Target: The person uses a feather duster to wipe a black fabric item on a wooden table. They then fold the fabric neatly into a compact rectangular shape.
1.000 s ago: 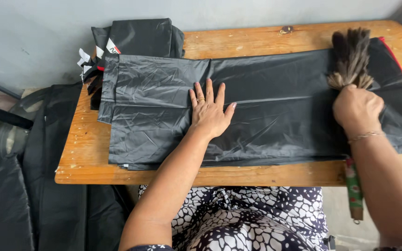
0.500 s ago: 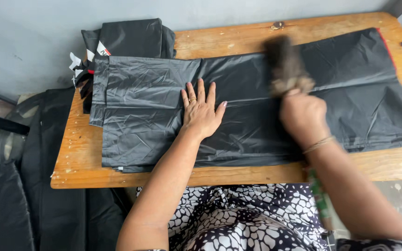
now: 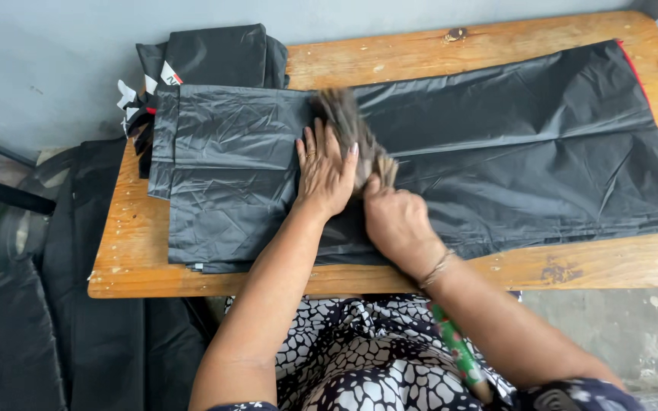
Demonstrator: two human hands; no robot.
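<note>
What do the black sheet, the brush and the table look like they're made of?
Black sheet: thin, faintly glossy fabric or plastic, judging by its fine creases. Brush in the right hand: brownish feathers or fibres, blurred. Table: worn, bare wood with visible grain and stains.

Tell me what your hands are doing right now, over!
Left hand flat on black fabric. Right hand grips feather duster, brushing the fabric. Folded black stack behind, clear of the duster.

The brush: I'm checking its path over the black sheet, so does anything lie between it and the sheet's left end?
Only the left hand, pressed flat on the black sheet, right beside the brush held in the right hand.
</note>
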